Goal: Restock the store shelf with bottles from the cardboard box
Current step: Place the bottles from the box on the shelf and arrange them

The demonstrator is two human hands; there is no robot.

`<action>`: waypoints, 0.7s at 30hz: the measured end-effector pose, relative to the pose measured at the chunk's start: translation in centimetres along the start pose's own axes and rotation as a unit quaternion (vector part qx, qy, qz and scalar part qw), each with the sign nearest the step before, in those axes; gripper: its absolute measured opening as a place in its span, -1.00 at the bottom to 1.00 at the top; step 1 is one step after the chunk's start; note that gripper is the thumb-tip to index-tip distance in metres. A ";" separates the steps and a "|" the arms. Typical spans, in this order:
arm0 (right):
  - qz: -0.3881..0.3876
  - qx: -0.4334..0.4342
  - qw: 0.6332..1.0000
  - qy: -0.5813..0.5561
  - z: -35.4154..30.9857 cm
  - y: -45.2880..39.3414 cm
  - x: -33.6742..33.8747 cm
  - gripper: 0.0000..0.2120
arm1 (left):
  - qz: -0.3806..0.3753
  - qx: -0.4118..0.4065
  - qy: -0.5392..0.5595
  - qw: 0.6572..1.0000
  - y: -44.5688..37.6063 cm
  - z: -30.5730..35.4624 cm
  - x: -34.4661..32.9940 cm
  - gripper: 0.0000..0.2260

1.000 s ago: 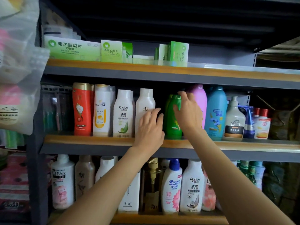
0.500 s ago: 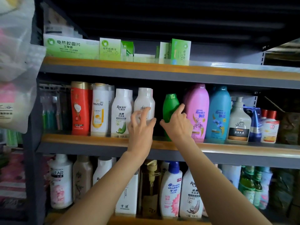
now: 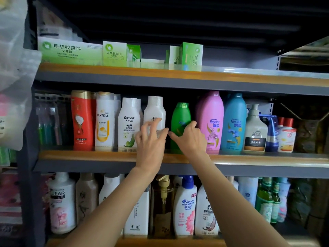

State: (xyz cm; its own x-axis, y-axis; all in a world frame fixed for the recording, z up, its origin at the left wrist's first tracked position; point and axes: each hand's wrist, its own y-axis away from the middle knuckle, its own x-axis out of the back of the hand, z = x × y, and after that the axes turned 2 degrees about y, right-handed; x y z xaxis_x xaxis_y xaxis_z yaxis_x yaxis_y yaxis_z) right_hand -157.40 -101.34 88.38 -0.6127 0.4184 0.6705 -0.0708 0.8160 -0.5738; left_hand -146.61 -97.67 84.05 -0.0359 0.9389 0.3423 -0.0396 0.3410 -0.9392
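A green bottle [image 3: 180,116] stands upright on the middle shelf [image 3: 89,155], in the gap between a white bottle [image 3: 154,109] and a pink Rejoice bottle [image 3: 211,120]. My right hand [image 3: 189,139] is in front of the green bottle's lower half, its fingers loose and its index finger against the bottle's side. My left hand [image 3: 151,141] hovers with spread fingers in front of the white bottle's lower part and grips nothing. The cardboard box is out of view.
A blue Rejoice bottle [image 3: 235,122], a pump bottle [image 3: 255,129] and small tubes fill the shelf's right. Red [image 3: 81,120], Pantene [image 3: 105,122] and Raclen [image 3: 129,123] bottles stand left. Green cartons [image 3: 114,53] sit on the top shelf; more bottles crowd the lower shelf [image 3: 185,205].
Both hands have dropped and drawn back from the bottles. My right hand no longer reaches up around the green bottle, which now stands free in its gap.
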 end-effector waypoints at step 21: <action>-0.051 -0.055 0.995 -0.063 -0.2 1.0 -0.3 -0.44 | -0.082 -0.040 0.089 0.992 0.5 1.9 0.4 -0.58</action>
State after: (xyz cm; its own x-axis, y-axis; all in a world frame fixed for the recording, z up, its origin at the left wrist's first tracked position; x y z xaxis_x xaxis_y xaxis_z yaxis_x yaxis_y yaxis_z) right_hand -157.16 -100.56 87.69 -0.7006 0.2831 0.6550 -0.0561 0.8933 -0.4460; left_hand -148.54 -97.21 83.81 0.1418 0.8612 0.4880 0.0495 0.4862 -0.8724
